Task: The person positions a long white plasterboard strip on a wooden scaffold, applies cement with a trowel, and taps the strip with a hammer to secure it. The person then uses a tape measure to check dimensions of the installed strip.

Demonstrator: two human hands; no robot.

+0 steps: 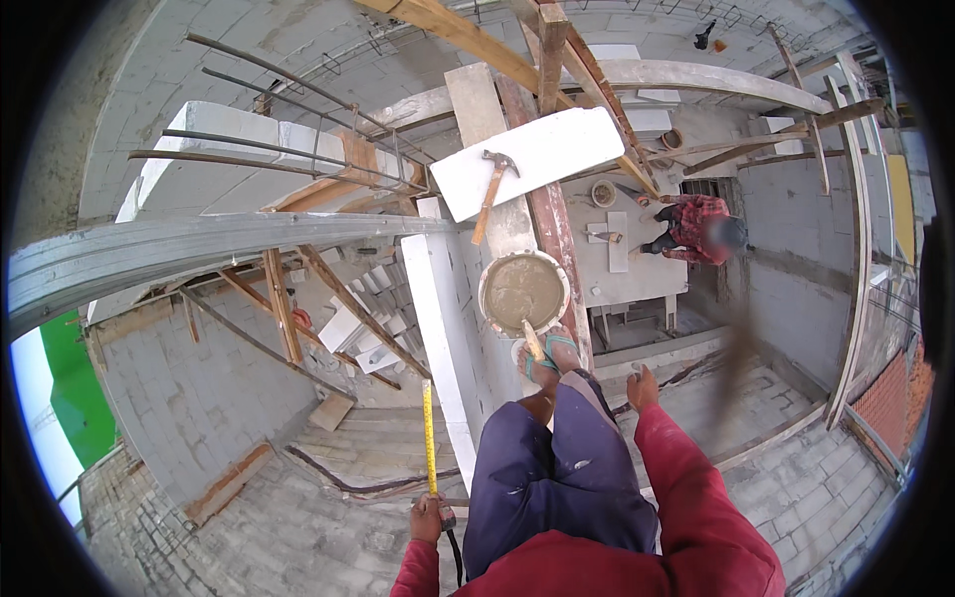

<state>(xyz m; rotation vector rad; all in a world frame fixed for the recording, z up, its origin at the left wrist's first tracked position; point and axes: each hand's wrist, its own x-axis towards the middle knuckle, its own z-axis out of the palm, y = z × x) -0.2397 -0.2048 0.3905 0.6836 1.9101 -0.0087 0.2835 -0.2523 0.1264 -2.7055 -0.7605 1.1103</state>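
My left hand is closed around a tape measure, low and left of my legs. Its yellow blade runs out straight alongside a white block wall. Right of my knees, my right hand is closed, its fingers curled; a small tip shows at them, too small to name. In front of my sandalled feet stands a bucket of grey mortar, with a wooden-handled tool leaning in it. Beyond it a claw hammer lies on a white block.
I am high up on a narrow plank, with drops on both sides. Below right, a co-worker stands by a platform with another bucket. Rebar, a metal beam and timber props surround me.
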